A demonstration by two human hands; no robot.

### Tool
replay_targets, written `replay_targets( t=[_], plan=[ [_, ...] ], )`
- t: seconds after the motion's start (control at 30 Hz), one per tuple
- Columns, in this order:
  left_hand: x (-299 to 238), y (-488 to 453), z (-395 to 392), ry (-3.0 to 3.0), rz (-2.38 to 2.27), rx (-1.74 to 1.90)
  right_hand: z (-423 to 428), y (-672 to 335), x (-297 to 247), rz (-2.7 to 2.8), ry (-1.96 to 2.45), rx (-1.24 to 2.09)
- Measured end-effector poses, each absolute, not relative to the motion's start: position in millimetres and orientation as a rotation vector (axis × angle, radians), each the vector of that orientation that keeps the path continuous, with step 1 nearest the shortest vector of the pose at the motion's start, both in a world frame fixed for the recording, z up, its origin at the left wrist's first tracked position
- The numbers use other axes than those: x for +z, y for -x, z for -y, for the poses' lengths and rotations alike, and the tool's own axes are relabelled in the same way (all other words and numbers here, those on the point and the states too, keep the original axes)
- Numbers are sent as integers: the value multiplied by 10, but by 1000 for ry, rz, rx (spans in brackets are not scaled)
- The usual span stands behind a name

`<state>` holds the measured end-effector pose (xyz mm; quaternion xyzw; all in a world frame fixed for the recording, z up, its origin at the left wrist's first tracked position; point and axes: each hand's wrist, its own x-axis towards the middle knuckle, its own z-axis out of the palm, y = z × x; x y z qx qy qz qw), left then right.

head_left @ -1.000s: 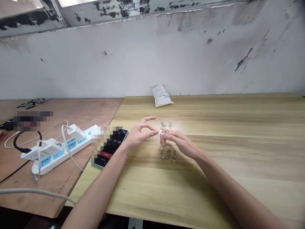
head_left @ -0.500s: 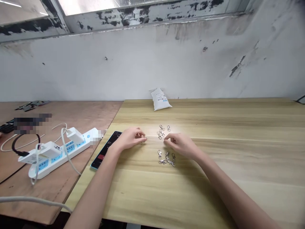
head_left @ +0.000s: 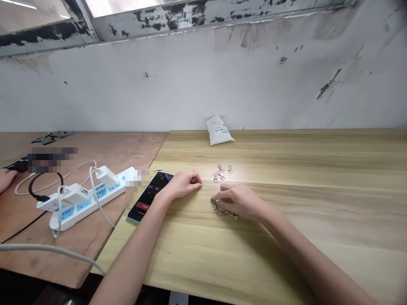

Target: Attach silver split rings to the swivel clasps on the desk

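My left hand (head_left: 187, 184) rests on the wooden table beside the phone, its fingers curled and pinched together. Whatever may be between those fingertips is hidden. My right hand (head_left: 240, 201) reaches over the nearer cluster of small silver lobster clasps (head_left: 222, 213). Its thumb and index finger are bent in a pinch at a lobster clasp (head_left: 214, 205) on the left of that cluster, and the hand covers part of the others. Farther back lies a second group of silver lobster clasps (head_left: 220, 173), with a single clasp (head_left: 230, 169) a little to its right.
A phone (head_left: 146, 198) showing a running timer lies left of my left hand. A white packet (head_left: 220, 130) leans near the wall. On the brown table stands a power strip (head_left: 90, 199) with plugs and white cables. Another person's hand (head_left: 6, 179) shows at the far left.
My right hand has moved from between the two clasp groups toward me, onto the nearer one. A clasp seen under my left fingers no longer shows. The view has shifted slightly.
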<state>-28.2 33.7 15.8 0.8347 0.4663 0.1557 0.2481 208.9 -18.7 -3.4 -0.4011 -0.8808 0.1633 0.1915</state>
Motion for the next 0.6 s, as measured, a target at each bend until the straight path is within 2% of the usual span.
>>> replay_targets(
  t=[0.2, 0.43, 0.6],
  plan=[
    [215, 258, -292, -2202, -1260, 453, 187, -2055, -77, 2465, 1069, 437],
    [255, 186, -259, -2116, -1220, 607, 193, -2038, 0, 2491, 1161, 537],
    [207, 123, -268, -1899, -1139, 674, 177, -2012, -11, 2346, 1283, 490]
  ],
)
